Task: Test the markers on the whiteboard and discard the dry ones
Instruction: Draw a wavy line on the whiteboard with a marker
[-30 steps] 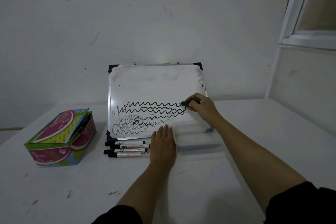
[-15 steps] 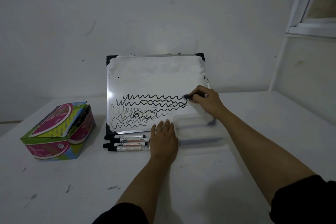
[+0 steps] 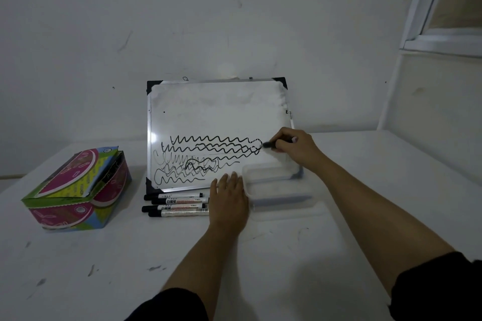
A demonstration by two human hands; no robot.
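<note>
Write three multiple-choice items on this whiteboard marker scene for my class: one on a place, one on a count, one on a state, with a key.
1. Where does the colourful cardboard box stand?
A. Left of the whiteboard
B. Inside the clear plastic container
C. On the whiteboard

2. How many markers lie below the whiteboard?
A. One
B. Four
C. Nine

3. What is the right hand doing?
A. Resting flat
B. Holding a black marker to the board
C. Lifting the box

Key: 1 A, it stands on the table beside the board's left edge; 2 B, four lie side by side; 3 B, the tip meets the wavy lines.
</note>
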